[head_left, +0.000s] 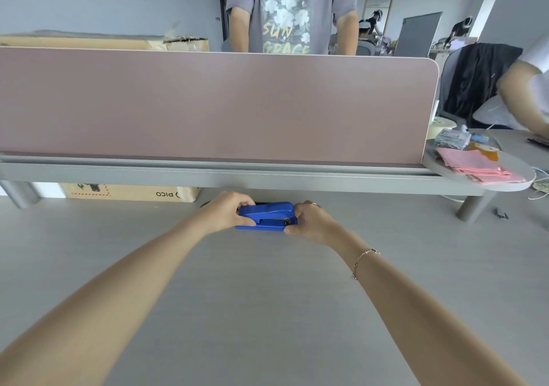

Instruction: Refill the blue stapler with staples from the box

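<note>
One blue stapler lies on the grey desk, far from the person and just in front of the raised grey shelf that carries the pink divider panel. Its long axis runs left to right across the view, roughly parallel to the shelf edge, and its stapling mouth, where a small dark metal part shows, points to the right. The top arm sits down over the base, with only a narrow gap along the near side. Two hands grip it, one at each end. The left hand wraps the left, hinge end, fingers curled over the top and thumb pressed against the near side. The right hand closes on the right end, thumb at the lower front corner of the base and fingers curled behind; one ring shows on a finger, and one thin bracelet circles the right wrist. Behind the stapler, under the shelf, stands one cardboard box printed with lettering. At the right end of the shelf rest a stack of pink sheets and one clear container of small items. Across the divider stands one person in a grey printed T-shirt.
</note>
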The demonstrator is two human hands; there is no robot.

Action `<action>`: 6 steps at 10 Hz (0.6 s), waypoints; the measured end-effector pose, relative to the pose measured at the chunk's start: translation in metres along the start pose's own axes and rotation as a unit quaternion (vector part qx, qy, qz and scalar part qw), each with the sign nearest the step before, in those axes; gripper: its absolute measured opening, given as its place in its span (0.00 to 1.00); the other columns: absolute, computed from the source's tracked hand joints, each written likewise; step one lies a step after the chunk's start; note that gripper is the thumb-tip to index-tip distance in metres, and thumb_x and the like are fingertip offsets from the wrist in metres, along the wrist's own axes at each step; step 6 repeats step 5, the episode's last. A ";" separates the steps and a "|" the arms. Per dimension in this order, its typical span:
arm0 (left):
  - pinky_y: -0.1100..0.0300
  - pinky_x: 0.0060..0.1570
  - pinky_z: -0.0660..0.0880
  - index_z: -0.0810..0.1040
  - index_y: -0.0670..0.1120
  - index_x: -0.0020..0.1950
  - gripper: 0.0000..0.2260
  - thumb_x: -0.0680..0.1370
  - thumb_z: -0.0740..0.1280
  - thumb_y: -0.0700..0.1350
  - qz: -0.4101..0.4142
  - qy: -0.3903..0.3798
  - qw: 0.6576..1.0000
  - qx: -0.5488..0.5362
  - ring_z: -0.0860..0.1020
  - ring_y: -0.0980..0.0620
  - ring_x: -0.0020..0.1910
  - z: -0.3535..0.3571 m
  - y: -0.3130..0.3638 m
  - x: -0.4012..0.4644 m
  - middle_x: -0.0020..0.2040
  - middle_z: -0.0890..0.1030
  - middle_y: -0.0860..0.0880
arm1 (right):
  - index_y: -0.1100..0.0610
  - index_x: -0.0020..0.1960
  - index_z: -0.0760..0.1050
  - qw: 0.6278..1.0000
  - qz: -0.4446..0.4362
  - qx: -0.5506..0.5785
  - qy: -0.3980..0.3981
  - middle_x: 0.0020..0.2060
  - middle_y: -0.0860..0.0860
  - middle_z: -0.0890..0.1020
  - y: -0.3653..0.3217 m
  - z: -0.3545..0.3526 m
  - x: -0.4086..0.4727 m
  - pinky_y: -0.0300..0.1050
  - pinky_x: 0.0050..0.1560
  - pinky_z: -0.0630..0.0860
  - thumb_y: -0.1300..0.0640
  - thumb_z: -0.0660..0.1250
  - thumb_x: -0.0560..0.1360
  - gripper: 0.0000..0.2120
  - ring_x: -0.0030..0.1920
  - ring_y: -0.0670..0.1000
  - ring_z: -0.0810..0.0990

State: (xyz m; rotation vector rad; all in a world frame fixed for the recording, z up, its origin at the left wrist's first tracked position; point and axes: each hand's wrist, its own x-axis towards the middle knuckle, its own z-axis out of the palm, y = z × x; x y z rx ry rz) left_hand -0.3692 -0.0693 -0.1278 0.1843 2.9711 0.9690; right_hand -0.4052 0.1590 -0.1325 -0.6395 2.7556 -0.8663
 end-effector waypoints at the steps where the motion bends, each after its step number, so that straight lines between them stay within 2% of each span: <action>1: 0.47 0.47 0.77 0.80 0.53 0.47 0.08 0.71 0.75 0.45 0.009 -0.005 1.000 0.012 0.80 0.43 0.44 0.000 0.005 0.000 0.45 0.84 0.49 | 0.53 0.45 0.72 1.000 0.000 -0.020 0.000 0.47 0.53 0.70 0.000 0.003 0.000 0.51 0.57 0.69 0.54 0.69 0.70 0.08 0.53 0.57 0.72; 2: 0.56 0.50 0.74 0.76 0.49 0.62 0.22 0.70 0.76 0.45 -0.002 0.022 1.000 -0.002 0.79 0.46 0.50 0.006 0.007 -0.008 0.54 0.81 0.51 | 0.54 0.46 0.71 0.999 0.004 -0.034 0.016 0.46 0.53 0.70 -0.001 0.004 -0.004 0.47 0.51 0.67 0.54 0.68 0.71 0.08 0.49 0.55 0.70; 3: 0.53 0.64 0.71 0.70 0.44 0.70 0.31 0.70 0.76 0.45 -0.016 0.063 0.998 -0.001 0.75 0.48 0.62 0.007 0.006 -0.019 0.63 0.77 0.46 | 0.57 0.49 0.73 0.998 0.016 -0.044 0.028 0.45 0.53 0.70 -0.004 0.005 -0.007 0.44 0.47 0.67 0.54 0.67 0.70 0.10 0.49 0.56 0.72; 4: 0.50 0.66 0.69 0.69 0.44 0.71 0.29 0.72 0.75 0.44 -0.006 0.069 0.997 0.038 0.73 0.47 0.64 -0.002 0.007 -0.031 0.64 0.75 0.45 | 0.59 0.54 0.73 0.996 0.022 -0.076 0.034 0.48 0.57 0.75 -0.006 0.008 -0.011 0.45 0.49 0.69 0.53 0.68 0.70 0.16 0.55 0.58 0.73; 5: 0.53 0.67 0.68 0.66 0.43 0.73 0.31 0.73 0.73 0.44 -0.049 0.042 0.997 0.051 0.72 0.46 0.66 -0.011 0.006 -0.049 0.67 0.74 0.42 | 0.59 0.57 0.71 0.995 0.034 -0.087 0.028 0.54 0.59 0.75 -0.007 0.009 -0.022 0.48 0.54 0.71 0.53 0.68 0.70 0.18 0.60 0.59 0.71; 6: 0.53 0.67 0.68 0.66 0.43 0.73 0.31 0.73 0.73 0.44 -0.049 0.042 0.997 0.051 0.72 0.46 0.66 -0.011 0.006 -0.049 0.67 0.74 0.42 | 0.59 0.57 0.71 0.995 0.034 -0.087 0.028 0.54 0.59 0.75 -0.007 0.009 -0.022 0.48 0.54 0.71 0.53 0.68 0.70 0.18 0.60 0.59 0.71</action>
